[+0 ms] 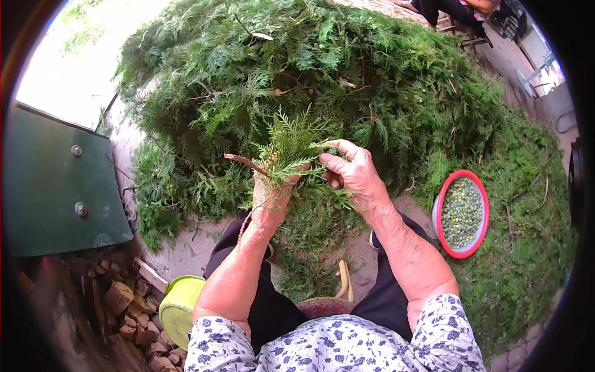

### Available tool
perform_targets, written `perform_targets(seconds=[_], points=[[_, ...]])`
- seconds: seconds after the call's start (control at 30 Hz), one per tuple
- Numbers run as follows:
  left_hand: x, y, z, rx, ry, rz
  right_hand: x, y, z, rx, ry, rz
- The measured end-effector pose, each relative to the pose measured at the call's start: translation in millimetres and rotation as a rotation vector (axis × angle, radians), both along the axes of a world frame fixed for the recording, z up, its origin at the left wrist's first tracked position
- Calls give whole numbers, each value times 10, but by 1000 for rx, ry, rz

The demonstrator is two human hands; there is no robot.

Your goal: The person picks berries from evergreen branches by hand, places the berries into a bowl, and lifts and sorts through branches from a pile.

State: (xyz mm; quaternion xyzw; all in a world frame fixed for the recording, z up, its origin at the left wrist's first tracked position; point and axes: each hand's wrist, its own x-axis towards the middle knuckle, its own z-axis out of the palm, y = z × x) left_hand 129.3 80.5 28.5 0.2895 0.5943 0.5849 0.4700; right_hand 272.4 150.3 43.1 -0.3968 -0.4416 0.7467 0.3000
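My left hand is closed around a leafy evergreen sprig, held up in front of me. A brown broken stem pokes out to its left, and the foliage hides part of the fingers. My right hand is at the sprig's right side, thumb and forefinger pinched at the leaf tips; whether a small cone is between them I cannot tell. Beyond both hands rises a large pile of cut evergreen branches. To the right stands a red-rimmed bowl holding many small green cones.
A lime-green bucket is at my lower left, beside split firewood. Above the wood is a dark green panel with two bolts. Loose foliage covers the ground at right. Another person sits at the upper right.
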Motion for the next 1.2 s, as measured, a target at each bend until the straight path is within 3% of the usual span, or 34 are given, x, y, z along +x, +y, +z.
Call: perform_targets(seconds=[0.07, 0.13, 0.17, 0.23, 0.37, 0.43, 0.53, 0.63, 0.7, 0.83, 0.9, 1.1, 1.2], points=[[52, 4, 144, -29, -115, 15, 4, 1, 34, 47, -39, 0], [59, 8, 152, -46, -172, 26, 5, 1, 67, 369, -313, 58], [49, 17, 102, -21, -181, -17, 1, -8, 31, 366, -313, 61], [47, 15, 20, 1, -190, -58, -16, -36, -45, 898, -450, 37], [111, 3, -128, 78, -145, 21, -31, -107, 23, 848, -563, 209], [104, -15, -127, 62, -298, 84, -39, -126, -4, 812, -568, 189], [112, 6, -226, 81, -131, 110, -23, -121, -91, 808, -408, 108], [127, -1, -67, 42, -169, 133, -15, -126, -75, 582, -333, 152], [98, 5, -3, -70, -465, 91, -15, -117, -86, 268, -234, 201], [42, -12, 25, -164, -532, 43, 8, -89, -77, 229, -136, 244], [52, -9, 36, -151, -529, 33, 5, -100, -123, 335, -137, 209], [50, -37, 88, -126, -444, 28, 45, -69, -75, 441, -190, 222], [-5, -25, -4, -12, -304, -67, 56, -70, 27, 352, -256, 204]])
